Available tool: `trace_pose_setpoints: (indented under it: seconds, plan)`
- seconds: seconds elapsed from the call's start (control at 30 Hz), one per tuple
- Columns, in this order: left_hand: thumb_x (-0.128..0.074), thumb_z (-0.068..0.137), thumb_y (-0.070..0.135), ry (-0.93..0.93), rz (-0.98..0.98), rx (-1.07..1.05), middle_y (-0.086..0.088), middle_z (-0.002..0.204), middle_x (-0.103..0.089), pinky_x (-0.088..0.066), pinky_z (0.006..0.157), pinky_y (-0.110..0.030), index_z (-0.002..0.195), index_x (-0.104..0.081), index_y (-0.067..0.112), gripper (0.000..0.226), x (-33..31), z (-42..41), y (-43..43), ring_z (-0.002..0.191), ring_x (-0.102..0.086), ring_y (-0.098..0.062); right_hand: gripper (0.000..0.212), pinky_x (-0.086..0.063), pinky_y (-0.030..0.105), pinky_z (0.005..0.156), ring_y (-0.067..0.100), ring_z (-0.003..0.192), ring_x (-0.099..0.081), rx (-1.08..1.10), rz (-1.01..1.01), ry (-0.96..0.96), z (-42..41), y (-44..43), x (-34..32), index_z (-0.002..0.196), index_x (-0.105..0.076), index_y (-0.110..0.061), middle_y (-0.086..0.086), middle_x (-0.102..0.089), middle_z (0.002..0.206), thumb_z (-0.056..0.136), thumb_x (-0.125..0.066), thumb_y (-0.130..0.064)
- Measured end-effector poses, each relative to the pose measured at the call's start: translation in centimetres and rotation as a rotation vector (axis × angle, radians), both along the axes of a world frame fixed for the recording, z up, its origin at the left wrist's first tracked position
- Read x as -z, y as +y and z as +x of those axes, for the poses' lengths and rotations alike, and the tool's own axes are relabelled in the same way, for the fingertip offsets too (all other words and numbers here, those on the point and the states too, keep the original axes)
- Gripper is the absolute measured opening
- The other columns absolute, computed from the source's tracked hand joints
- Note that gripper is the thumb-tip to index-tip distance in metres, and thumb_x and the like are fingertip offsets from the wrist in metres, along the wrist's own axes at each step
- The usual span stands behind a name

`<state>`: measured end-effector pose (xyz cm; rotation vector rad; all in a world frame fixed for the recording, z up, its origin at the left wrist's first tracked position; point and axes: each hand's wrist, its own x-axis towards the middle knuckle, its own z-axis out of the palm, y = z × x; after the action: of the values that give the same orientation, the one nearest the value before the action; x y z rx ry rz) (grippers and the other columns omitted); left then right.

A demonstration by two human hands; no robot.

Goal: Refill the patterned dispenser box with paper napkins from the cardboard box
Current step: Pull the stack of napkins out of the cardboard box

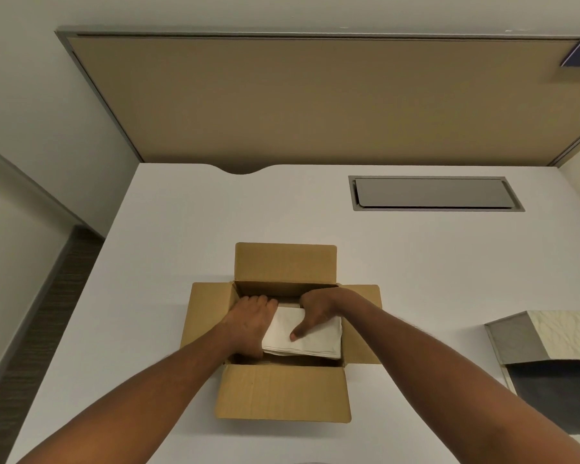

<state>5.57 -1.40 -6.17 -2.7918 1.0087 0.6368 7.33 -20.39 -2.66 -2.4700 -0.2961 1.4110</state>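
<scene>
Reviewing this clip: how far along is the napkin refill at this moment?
Early stage. Done: the cardboard box sits on the desk with all four flaps folded out. In hand: the left hand and right hand grip a stack of white napkins inside it, apparently lifting it out. Left: carrying the stack to the patterned dispenser at the right edge; its contents cannot be seen.

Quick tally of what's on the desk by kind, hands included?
Cardboard box: 1
Napkin stack: 1
Dispenser: 1
Hands: 2, left and right, both gripping the stack inside the box
Total: 5
</scene>
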Motion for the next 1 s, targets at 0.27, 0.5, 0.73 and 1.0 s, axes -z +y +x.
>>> trace_pose_setpoints:
  seconds: [0.27, 0.5, 0.73, 1.0]
  plan:
    - [-0.076, 0.061, 0.054, 0.019, -0.018, -0.031, -0.005, 0.130, -0.048, -0.039, 0.101, -0.036, 0.136, -0.028, 0.020, 0.095, -0.1, -0.3, -0.2, 0.116, -0.047, -0.021, 0.066, -0.054, 0.034, 0.090, 0.026, 0.108, -0.064, 0.038, 0.045, 0.092, 0.4, -0.3, -0.4, 0.126, -0.055, -0.013, 0.007, -0.065, 0.121, 0.077, -0.071, -0.054]
    - [-0.081, 0.055, 0.054, 0.216, 0.007, -0.053, -0.003, 0.135, -0.045, -0.041, 0.102, -0.035, 0.138, -0.025, 0.023, 0.105, -1.0, 0.3, -0.4, 0.118, -0.046, -0.020, 0.068, -0.054, 0.034, 0.089, 0.026, 0.107, -0.065, 0.048, 0.059, 0.122, 0.6, -0.4, -0.6, 0.126, -0.056, -0.011, 0.008, -0.066, 0.120, 0.076, -0.072, -0.055]
    - [-0.088, 0.056, 0.042, 0.732, 0.113, -0.183, -0.002, 0.152, -0.026, -0.035, 0.112, -0.040, 0.148, -0.010, 0.025, 0.121, -4.2, 3.3, -1.0, 0.137, -0.029, -0.024, 0.066, -0.053, 0.032, 0.086, 0.028, 0.110, -0.064, 0.061, 0.057, 0.204, 0.8, -0.3, -0.7, 0.127, -0.057, -0.009, 0.010, -0.065, 0.122, 0.079, -0.071, -0.052]
    - [-0.077, 0.053, 0.069, 0.498, 0.001, -0.184, 0.000, 0.139, -0.043, -0.045, 0.100, -0.035, 0.141, -0.030, 0.025, 0.108, -3.9, 2.9, -0.9, 0.121, -0.044, -0.018, 0.063, -0.056, 0.037, 0.089, 0.027, 0.106, -0.066, 0.114, 0.125, 0.252, 1.1, -0.5, -1.1, 0.125, -0.059, -0.010, 0.008, -0.067, 0.117, 0.078, -0.073, -0.049]
